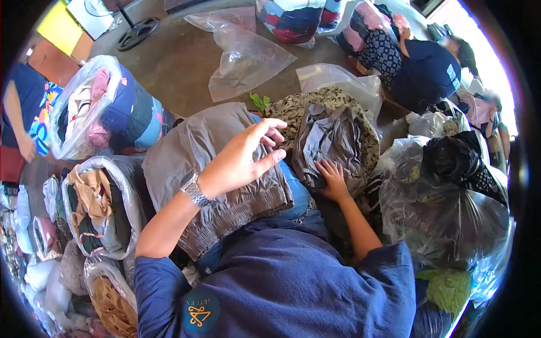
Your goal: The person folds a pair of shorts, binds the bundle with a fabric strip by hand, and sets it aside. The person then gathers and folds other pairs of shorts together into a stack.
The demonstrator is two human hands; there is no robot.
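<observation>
My left hand (pixel 245 152), with a metal watch (pixel 194 188) at the wrist, is raised over my lap. Its fingers are apart and hold nothing. Below it, a grey-brown garment (pixel 194 149) with a gathered elastic waistband (pixel 248 217) lies spread across my legs. My right hand (pixel 334 181) rests flat, fingers spread, on a crumpled dark grey garment (pixel 332 135). That garment sits on a leaf-patterned cloth (pixel 369 141), which surrounds it on the far and right sides. Part of my blue jeans (pixel 298 194) shows between the two garments.
Plastic-wrapped clothing bundles stand at left, including a large one (pixel 132 107) and a smaller one (pixel 135 174). Clear plastic bags (pixel 445 225) crowd the right. A plastic sheet (pixel 242 62) lies on the floor ahead. One person (pixel 425 73) works at upper right, another (pixel 25 107) stands at left.
</observation>
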